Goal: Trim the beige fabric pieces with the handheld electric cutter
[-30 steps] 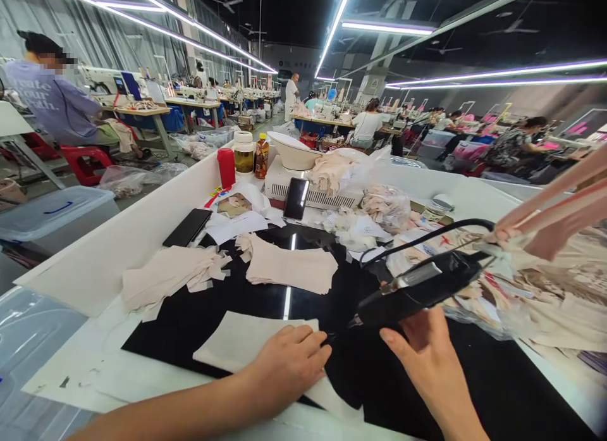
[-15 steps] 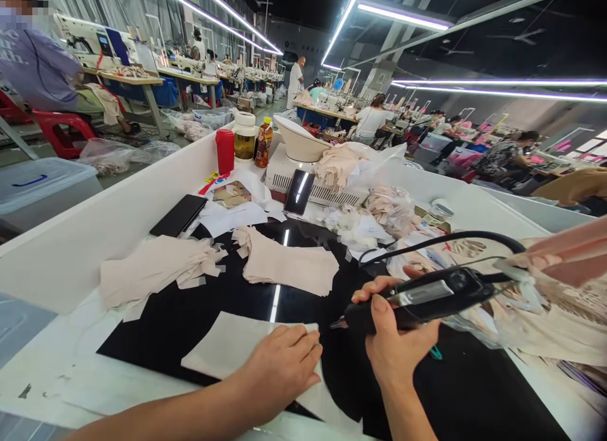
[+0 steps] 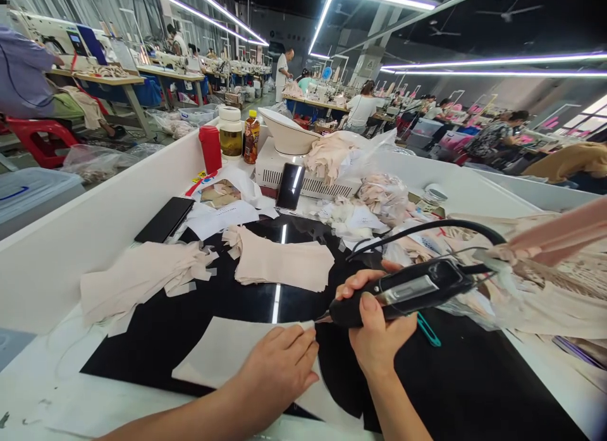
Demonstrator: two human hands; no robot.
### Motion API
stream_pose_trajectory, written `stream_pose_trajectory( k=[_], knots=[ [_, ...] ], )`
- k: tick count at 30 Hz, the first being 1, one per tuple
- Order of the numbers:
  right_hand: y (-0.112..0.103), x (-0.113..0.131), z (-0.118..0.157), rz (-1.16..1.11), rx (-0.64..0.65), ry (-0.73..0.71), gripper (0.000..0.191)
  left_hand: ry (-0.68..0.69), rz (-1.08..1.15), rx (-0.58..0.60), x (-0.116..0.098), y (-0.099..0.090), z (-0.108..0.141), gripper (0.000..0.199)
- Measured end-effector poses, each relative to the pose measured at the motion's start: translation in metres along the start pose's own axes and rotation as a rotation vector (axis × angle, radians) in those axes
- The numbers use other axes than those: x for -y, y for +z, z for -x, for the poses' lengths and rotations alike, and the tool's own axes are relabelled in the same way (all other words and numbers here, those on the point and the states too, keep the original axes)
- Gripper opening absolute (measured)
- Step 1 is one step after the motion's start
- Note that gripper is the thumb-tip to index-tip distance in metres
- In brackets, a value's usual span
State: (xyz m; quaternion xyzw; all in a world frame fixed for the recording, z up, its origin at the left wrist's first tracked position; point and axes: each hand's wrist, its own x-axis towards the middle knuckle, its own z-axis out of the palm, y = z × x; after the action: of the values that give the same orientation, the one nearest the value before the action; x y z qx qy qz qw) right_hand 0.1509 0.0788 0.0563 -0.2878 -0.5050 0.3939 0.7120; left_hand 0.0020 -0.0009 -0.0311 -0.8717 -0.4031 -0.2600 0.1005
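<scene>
My left hand [image 3: 282, 365] lies flat, palm down, with its fingers on a pale fabric piece [image 3: 218, 352] at the front of the black sheet [image 3: 450, 378]. My right hand [image 3: 374, 321] is wrapped round a black corded handheld tool [image 3: 403, 292], whose pointed metal tip sits at the fabric's upper right corner, just beyond my left fingertips. Behind them rests a stack of pale pink fabric pieces [image 3: 284, 260]. Another stack [image 3: 137, 279] lies to the left. A teal clip [image 3: 429, 329] is just right of my right hand.
At the back stand a red cup [image 3: 210, 150], a jar [image 3: 231, 134], a bottle [image 3: 251, 137], a scale [image 3: 308, 175] and a phone [image 3: 289, 186]. Bagged fabric [image 3: 384, 197] lies right of them. White walls [image 3: 104, 207] edge the table. People sit at sewing machines beyond.
The camera view has shifted a little. My right hand has brought the tool's tip left to the fabric's corner. My left hand stays on the fabric, and more of the teal clip shows.
</scene>
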Motion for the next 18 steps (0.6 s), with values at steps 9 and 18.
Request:
stream_pose_trajectory(
  k=[9, 18],
  knots=[
    [0.001, -0.001, 0.003, 0.020, 0.007, 0.007, 0.037, 0.002, 0.011, -0.001, 0.000, -0.003, -0.002, 0.036],
    [0.006, 0.000, 0.002, 0.042, -0.039, 0.017, 0.036, 0.006, -0.001, 0.042, 0.002, 0.007, 0.004, 0.038]
  ],
)
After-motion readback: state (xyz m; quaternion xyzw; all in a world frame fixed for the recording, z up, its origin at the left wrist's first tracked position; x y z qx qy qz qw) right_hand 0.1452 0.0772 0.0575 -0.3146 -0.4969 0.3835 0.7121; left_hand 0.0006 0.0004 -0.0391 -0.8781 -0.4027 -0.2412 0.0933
